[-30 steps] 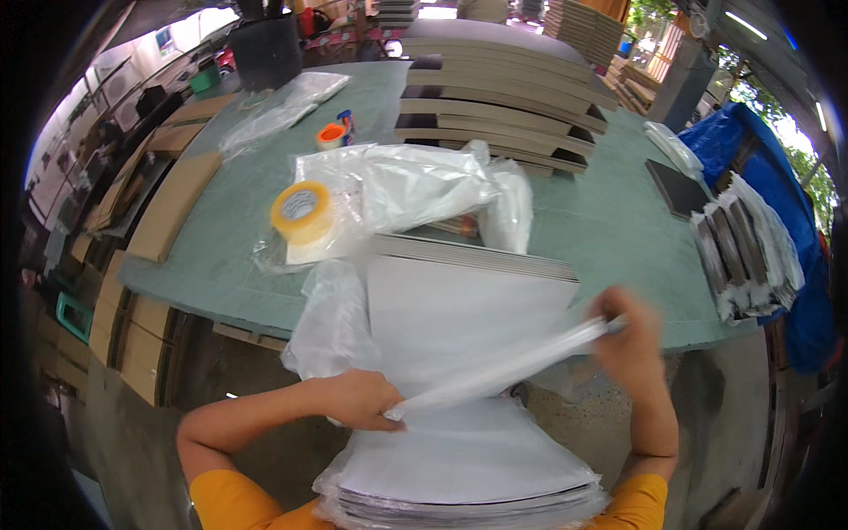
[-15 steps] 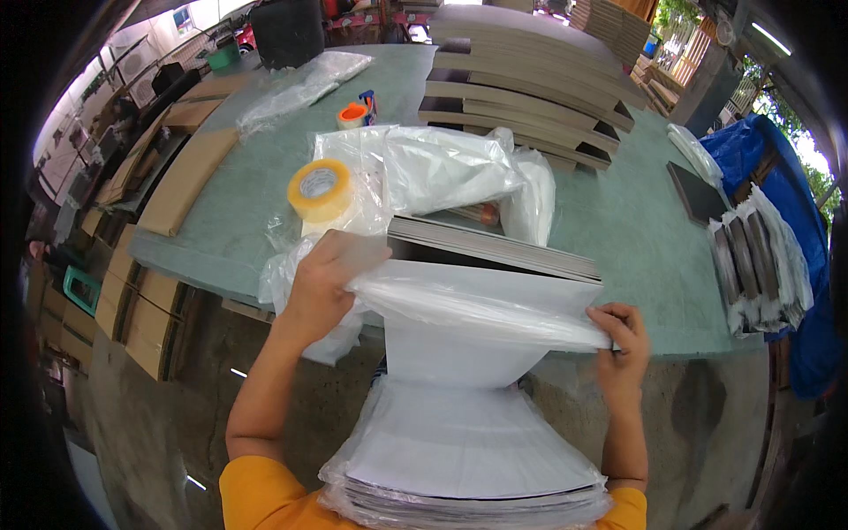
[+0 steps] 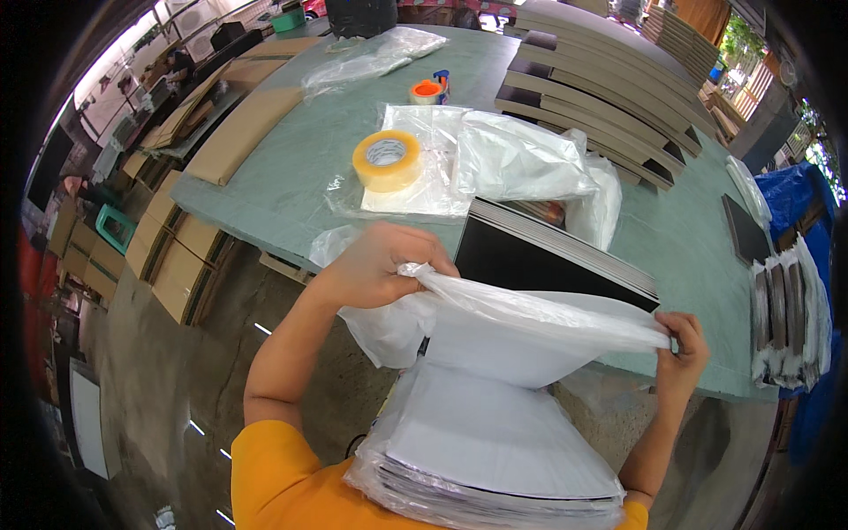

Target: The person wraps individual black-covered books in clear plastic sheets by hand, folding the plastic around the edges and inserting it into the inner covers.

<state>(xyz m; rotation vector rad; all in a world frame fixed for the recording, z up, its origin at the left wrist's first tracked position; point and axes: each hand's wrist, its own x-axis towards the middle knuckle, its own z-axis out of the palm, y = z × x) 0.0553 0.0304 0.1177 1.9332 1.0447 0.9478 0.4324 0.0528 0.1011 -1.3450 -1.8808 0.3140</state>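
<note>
Across the table's front edge, a clear plastic bag (image 3: 539, 320) is stretched between my two hands, its rim bunched into a band. My left hand (image 3: 384, 265) pinches the bag's left end, while my right hand (image 3: 682, 343) grips the right end between thumb and fingers. Just behind the band, a stack of thin panels (image 3: 556, 261) stands tilted, black face toward me and pale edges on top. White sheeting shows through the bag's front. Below, against my body, rests a plastic-wrapped stack with a white top (image 3: 503, 433). Whether the bag surrounds the panels is hidden.
On the green table (image 3: 274, 168) are a large yellow tape roll (image 3: 386, 161), a tape dispenser (image 3: 430, 90) and crumpled plastic bags (image 3: 521, 159). Thick stacked boards (image 3: 601, 88) stand at the back right. Wrapped bundles (image 3: 789, 318) lie at the right edge, cardboard (image 3: 190, 256) at left.
My view has swung left, so the table sits further right. The bag's band has come down before the panels, and more of their black face shows. Both hands keep hold of the plastic.
</note>
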